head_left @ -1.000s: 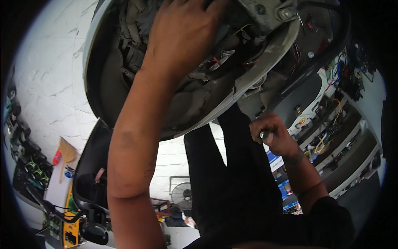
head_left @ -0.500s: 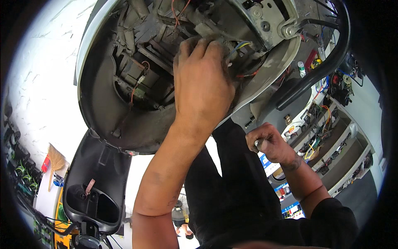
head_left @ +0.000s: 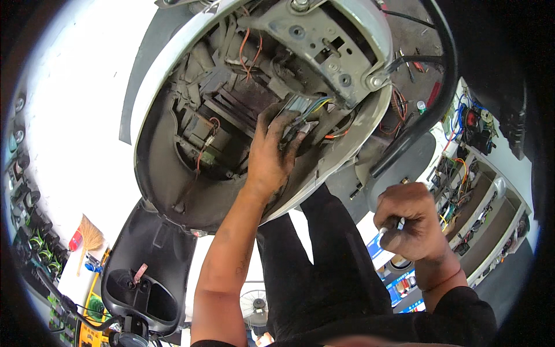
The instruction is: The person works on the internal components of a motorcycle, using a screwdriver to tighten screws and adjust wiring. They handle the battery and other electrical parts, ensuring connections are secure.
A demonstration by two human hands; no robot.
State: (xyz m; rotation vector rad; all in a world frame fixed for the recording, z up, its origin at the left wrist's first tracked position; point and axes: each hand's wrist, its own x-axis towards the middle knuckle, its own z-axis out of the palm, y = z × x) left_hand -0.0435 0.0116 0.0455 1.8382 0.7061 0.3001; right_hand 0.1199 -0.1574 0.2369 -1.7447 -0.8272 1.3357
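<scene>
Shifted since half a second before: left hand (head_left: pixel 272 153) no longer hid the ribbed block (head_left: pixel 299 105); right hand (head_left: pixel 411 222) loomed larger, nearer the camera. Left to right: dusty grey shell (head_left: pixel 153 165), curved, hard plastic by the look; thin red wire (head_left: pixel 200 157) in it, limp, could've snagged on my wrist. Left fingers were half spread at the block; couldn't tell if it was gripped. Block was silvery, finned, right side of the shell bay, beside blue-yellow leads (head_left: pixel 315 107): hard tug could've strained those. Metal bracket (head_left: pixel 315 34) upper right, flat, drilled, grimy; its edge could've scraped my knuckles. Right fist was closed round a slim rod (head_left: pixel 401 223), smooth, shiny; slack grip could've dropped it.
</scene>
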